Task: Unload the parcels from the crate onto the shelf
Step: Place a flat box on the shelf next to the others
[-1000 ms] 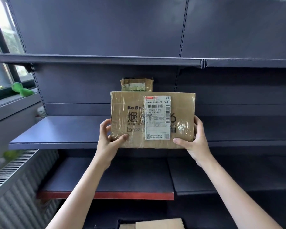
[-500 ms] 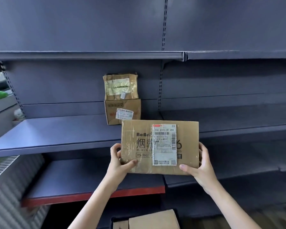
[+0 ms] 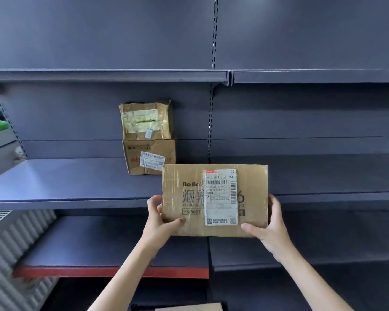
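currently both hands clamped on parcel (image 3: 214, 199): left hand (image 3: 158, 223) & right hand (image 3: 268, 227) at lower corners, held upright in front of mid shelf (image 3: 76, 187). stiff cardboard, prob light; taped faces slick, so grip edges w/ thumbs in front.

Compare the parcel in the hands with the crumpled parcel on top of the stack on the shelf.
The held parcel is wide, crisp-edged and up in both hands; the crumpled parcel is smaller, creased and sits on another box. The held one's white label is clean and readable; the crumpled one's is yellowed under tape. Both are brown cardboard.
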Demonstrator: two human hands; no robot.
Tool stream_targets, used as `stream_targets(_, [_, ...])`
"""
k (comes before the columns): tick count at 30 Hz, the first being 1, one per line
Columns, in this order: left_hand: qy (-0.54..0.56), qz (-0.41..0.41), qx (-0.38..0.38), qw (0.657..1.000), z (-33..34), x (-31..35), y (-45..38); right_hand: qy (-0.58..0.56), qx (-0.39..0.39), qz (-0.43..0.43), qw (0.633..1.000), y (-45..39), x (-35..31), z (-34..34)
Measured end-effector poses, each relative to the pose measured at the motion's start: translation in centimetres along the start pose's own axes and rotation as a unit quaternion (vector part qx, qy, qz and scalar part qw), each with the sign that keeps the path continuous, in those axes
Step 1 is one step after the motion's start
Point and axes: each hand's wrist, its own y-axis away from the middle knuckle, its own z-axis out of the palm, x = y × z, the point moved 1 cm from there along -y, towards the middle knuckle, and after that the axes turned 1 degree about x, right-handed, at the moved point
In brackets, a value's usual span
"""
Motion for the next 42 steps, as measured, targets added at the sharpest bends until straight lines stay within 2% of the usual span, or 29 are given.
stream_targets(8, [0.001, -0.017, 0.034, 0.999, 3.6, -0.6, -1.0, 0.007, -0.026, 0.019, 0.999, -3.4, 1.6, -2.8])
stream_targets(18, [0.001, 0.006, 0.032, 0.999, 4.5, -1.5, -4.7, 0.025, -0.002, 0.029, 0.999, -6.5, 3.9, -2.9])
stream_targets(23, [-0.034, 0.006, 0.025, 0.999, 4.8, -1.4, -8.8, 0.041, -0.013, 0.04, 0.998, -10.1, 5.3, -2.1])
stream_targets(27, [-0.009, 0.016, 0.044, 0.999, 4.7, -1.4, -13.0, 0.058, 0.011, 0.031, 0.998, -13.6, 5.1, -1.7])
stream_targets(35, [-0.042, 0.02, 0.023, 0.999, 5.3, -2.1, -17.8, 0.105, 0.02, 0.03, 0.994, -18.6, 6.8, -2.0])
stream_targets(42, [-0.056, 0.022, 0.022, 0.998, 6.3, -3.3, -20.9, 0.085, 0.018, 0.036, 0.996, -21.9, 8.7, -1.4])
